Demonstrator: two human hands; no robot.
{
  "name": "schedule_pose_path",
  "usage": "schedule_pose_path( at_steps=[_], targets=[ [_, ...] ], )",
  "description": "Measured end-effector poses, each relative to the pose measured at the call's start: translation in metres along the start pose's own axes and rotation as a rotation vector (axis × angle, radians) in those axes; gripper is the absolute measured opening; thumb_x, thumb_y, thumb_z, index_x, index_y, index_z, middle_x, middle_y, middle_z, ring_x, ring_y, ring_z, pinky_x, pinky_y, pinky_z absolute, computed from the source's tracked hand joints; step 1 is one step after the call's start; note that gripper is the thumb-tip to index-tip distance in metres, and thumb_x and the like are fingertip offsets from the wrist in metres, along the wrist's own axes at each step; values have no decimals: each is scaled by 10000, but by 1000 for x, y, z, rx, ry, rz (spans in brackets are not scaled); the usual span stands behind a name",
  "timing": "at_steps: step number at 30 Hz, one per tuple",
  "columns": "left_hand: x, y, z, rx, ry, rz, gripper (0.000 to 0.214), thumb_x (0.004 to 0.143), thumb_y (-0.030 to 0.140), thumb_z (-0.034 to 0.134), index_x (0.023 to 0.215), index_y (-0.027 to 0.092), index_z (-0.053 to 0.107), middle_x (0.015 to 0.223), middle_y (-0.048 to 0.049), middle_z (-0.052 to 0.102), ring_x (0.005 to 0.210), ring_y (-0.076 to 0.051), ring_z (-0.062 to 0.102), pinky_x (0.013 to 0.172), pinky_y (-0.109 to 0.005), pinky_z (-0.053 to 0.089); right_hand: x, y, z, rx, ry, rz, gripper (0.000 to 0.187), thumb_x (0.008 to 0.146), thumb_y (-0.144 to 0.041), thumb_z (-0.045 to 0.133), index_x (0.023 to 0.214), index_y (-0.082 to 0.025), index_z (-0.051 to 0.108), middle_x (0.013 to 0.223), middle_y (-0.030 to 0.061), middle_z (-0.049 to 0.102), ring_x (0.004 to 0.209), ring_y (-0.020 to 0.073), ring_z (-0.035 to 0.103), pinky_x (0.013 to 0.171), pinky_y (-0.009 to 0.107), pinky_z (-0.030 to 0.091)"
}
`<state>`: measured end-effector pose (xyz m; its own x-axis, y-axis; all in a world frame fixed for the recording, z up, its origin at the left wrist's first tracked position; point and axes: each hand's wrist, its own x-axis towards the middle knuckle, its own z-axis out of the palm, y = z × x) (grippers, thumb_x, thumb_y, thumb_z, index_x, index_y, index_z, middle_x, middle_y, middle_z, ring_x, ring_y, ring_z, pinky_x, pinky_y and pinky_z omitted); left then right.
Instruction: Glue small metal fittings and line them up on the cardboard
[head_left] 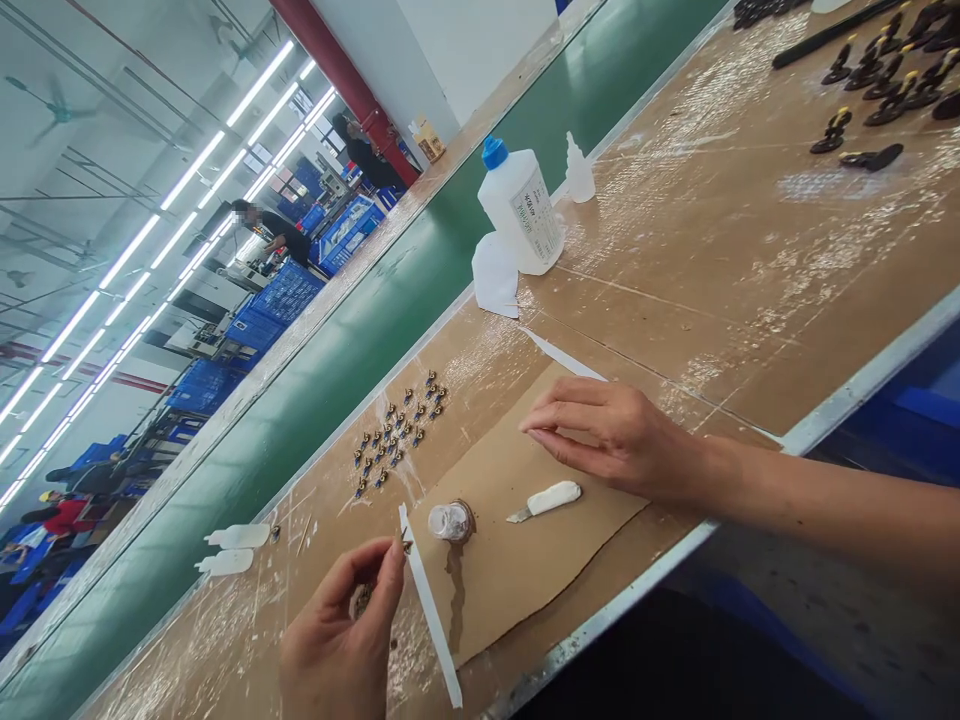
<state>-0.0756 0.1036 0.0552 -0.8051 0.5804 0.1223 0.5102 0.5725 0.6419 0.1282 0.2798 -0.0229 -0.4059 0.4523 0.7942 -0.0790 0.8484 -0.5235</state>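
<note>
My left hand (352, 615) is closed in a pinch over the near left of the bench. A tiny dark piece (407, 541) pokes out between its thumb and forefinger; its kind is too small to tell. Above the cardboard sheet (517, 580) hovers my right hand (611, 435), thumb and fingertips pressed together; whatever they hold, if anything, cannot be made out. Below it lies a craft knife (553, 498) with a white-wrapped handle. A small clear cup (450, 521) sits on the cardboard's left part, beside a dark wet streak (456, 600).
Several small blue-and-gold figures (397, 432) stand behind the cardboard. A large white bottle with a blue cap (525, 215) and a small dropper bottle (579, 172) stand farther back. Two squeeze bottles (229, 562) lie at left; dark parts (885, 75) stand at far right.
</note>
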Motion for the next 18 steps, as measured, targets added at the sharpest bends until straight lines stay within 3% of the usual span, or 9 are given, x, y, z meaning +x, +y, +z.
schedule_pose_path(
  at_steps=[6,10,13,18],
  targets=[
    [-23,-64,-16,-291,316,-242,397,483,452,819,781,219,698,737,43,707,761,-94,634,740,-131,477,-4,-3,0,64,-56,52,154,859,-109,539,955,-191,626,835,28,624,760,121,596,674,247,487],
    [-40,-104,-13,-453,348,-382,395,423,379,867,741,213,700,686,53,715,659,-54,642,675,-72,484,-2,-6,5,115,-168,111,142,864,-159,554,966,-222,628,851,24,635,752,114,613,637,223,492],
    [-46,-113,-10,-486,372,-389,387,423,382,866,720,200,699,697,30,725,661,-82,662,672,-102,512,12,-7,13,113,-239,113,107,870,-206,560,930,-242,640,875,23,654,770,111,625,648,212,496],
    [-44,-108,-4,-368,398,-361,356,480,443,826,672,175,689,655,-5,706,631,-163,667,623,-231,555,42,11,33,125,-315,144,104,871,-312,565,851,-252,647,880,4,666,764,107,624,636,228,486]
  ],
)
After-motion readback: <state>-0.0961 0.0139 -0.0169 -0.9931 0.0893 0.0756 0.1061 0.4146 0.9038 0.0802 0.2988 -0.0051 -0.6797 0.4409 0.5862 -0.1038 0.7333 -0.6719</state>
